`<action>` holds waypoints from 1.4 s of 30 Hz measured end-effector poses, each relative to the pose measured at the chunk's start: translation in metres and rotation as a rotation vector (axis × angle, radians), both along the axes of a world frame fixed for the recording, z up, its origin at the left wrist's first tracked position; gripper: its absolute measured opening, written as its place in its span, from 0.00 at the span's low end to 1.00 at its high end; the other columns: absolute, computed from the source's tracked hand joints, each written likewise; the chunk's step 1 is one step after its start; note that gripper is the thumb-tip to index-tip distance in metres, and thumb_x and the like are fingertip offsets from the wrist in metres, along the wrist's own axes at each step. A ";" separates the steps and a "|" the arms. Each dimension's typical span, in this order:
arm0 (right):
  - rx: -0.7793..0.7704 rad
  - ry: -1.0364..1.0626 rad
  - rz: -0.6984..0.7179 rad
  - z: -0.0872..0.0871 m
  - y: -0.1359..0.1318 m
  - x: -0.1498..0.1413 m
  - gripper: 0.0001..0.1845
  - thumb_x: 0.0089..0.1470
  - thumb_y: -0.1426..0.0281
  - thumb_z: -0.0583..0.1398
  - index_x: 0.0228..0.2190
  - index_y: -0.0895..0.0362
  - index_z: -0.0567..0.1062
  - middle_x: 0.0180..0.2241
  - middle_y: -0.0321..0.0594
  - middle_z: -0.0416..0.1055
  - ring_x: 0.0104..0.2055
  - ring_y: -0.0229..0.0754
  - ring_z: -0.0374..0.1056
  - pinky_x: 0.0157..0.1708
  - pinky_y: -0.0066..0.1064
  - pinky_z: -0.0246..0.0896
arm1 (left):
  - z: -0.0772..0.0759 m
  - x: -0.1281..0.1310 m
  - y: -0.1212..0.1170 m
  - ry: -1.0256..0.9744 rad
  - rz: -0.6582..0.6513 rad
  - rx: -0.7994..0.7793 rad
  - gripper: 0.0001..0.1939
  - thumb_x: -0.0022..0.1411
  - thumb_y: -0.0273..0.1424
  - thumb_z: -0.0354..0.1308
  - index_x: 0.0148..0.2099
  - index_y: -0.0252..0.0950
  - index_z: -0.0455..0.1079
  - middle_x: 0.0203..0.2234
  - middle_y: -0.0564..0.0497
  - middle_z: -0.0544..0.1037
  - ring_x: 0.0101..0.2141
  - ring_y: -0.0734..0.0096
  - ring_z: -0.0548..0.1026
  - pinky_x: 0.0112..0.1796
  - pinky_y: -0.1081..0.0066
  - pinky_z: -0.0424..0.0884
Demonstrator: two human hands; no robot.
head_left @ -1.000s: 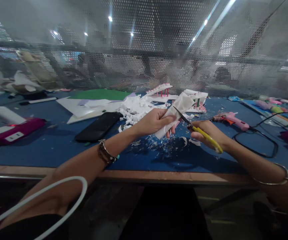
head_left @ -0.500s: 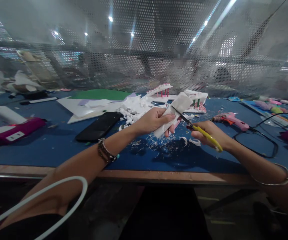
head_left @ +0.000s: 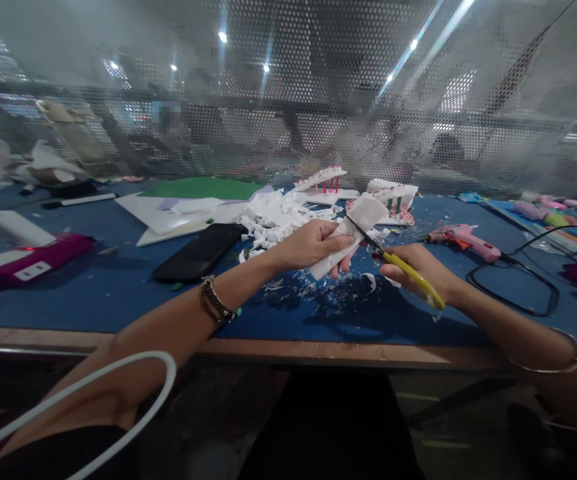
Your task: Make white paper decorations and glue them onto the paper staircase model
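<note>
My left hand [head_left: 313, 245] pinches a folded strip of white tissue-like paper [head_left: 367, 212] between thumb and fingers, holding it tilted above the table. A bit of pink shows behind the strip, beside my fingertips. My right hand [head_left: 413, 263] grips scissors [head_left: 421, 280] with yellow handles and dark blades. The blades lie across the strip near its middle, close to my left thumb. Below the hands, white shreds and tiny crumbs [head_left: 333, 293] are scattered on the blue tabletop [head_left: 268, 320]. Behind my left hand lies a heap of torn white scraps [head_left: 273, 217].
Left of the hands lies a black phone [head_left: 198, 252], with green and white sheets [head_left: 203, 188] behind it. At right is a pink glue gun [head_left: 471, 241] with a looped black cord. Small white craft models [head_left: 325, 180] stand at the back, before a perforated metal screen [head_left: 278, 147].
The white strip's upper end has dipped lower and swung slightly toward me. The scissors have shifted slightly, still against the strip. Both hands keep their hold.
</note>
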State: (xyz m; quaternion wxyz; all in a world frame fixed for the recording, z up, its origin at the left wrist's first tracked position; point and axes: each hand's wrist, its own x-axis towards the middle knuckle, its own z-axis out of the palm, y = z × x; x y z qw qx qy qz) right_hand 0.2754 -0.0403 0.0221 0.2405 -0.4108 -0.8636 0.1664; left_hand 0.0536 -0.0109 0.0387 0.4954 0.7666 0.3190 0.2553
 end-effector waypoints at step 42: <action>-0.251 0.621 0.092 -0.003 0.000 -0.013 0.21 0.40 0.60 0.64 0.23 0.56 0.57 0.22 0.31 0.64 0.21 0.30 0.60 0.20 0.24 0.56 | -0.015 0.018 -0.015 -0.055 -0.081 -0.033 0.30 0.62 0.35 0.50 0.62 0.39 0.42 0.19 0.54 0.72 0.15 0.77 0.70 0.16 0.82 0.63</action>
